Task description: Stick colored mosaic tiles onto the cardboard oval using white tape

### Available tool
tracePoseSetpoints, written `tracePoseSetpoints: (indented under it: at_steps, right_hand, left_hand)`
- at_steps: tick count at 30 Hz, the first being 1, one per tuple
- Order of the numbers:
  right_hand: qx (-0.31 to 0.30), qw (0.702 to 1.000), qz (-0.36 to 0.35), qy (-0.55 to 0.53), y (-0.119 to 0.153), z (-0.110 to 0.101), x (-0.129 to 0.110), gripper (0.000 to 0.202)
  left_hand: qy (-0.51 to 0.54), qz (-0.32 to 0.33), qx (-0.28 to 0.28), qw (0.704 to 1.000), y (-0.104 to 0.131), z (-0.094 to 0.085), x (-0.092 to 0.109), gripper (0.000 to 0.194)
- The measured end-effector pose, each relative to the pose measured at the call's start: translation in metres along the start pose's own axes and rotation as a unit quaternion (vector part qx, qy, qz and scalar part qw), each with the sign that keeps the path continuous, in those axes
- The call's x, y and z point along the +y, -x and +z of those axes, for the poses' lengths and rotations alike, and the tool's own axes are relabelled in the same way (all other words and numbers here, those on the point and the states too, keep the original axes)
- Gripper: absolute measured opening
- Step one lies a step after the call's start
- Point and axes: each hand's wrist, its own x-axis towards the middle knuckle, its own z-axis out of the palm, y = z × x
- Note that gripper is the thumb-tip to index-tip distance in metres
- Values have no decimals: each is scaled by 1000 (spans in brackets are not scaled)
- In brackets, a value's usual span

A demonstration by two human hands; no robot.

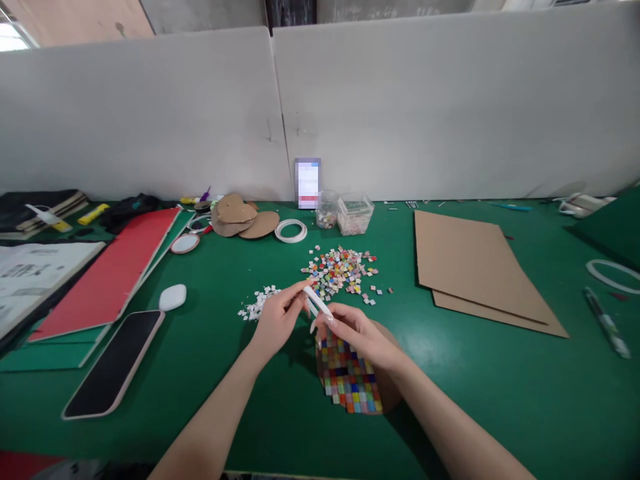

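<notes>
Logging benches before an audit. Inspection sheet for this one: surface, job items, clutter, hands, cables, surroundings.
Surface: green table, matter spread across it.
Job items: white tape between the hands; tile mosaic on cardboard below; loose coloured tiles behind.
Clutter: dark-screened phone and red folder left; cardboard sheets and pen right.
Left hand: pinches the tape's far end.
Right hand: fingers at its near end.
Cables: nothing seen for certain.
Surroundings: pale partition behind.

From afar, I see a pale partition [425, 107], a green bench [515, 380] before it, grey wall [205, 15] and bright light [11, 37] behind it.
</notes>
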Motion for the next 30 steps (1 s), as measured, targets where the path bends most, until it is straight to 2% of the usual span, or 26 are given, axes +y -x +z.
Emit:
tracePoseSetpoints:
  at_steps: [4,8,11,18,20,22,25,27,30]
  right_hand:
    - [41,999,-5,30,-2,0,8,29]
    - [111,992,-27,60,-3,-3,15,28]
    - [139,987,-36,77,-4,-5,15,27]
    - [155,982,-24,101,-5,-8,15,29]
    - [158,981,-19,112,-4,-9,14,30]
    - [148,981,-17,122,-3,-10,12,31]
    - [129,981,-24,143,-1,-12,9,34]
    - [120,979,-30,161,0,-12,7,35]
    - [106,979,-34,171,0,-12,5,35]
  left_hand:
    - [24,-27,23,999,-1,0,-1,36]
    - [57,-24,1,998,-1,2,-3,41]
    - [103,-28,-29,994,1,3,-5,40]
    - [169,-25,-78,982,5,0,-1,34]
    - [183,-24,-61,981,4,-2,4,33]
    - [201,-38,-15,979,2,-5,7,31]
    - [227,-81,45,970,-2,-8,7,19]
    - [234,-113,42,965,-4,-10,6,20]
    - [244,-145,3,959,-4,-9,4,23]
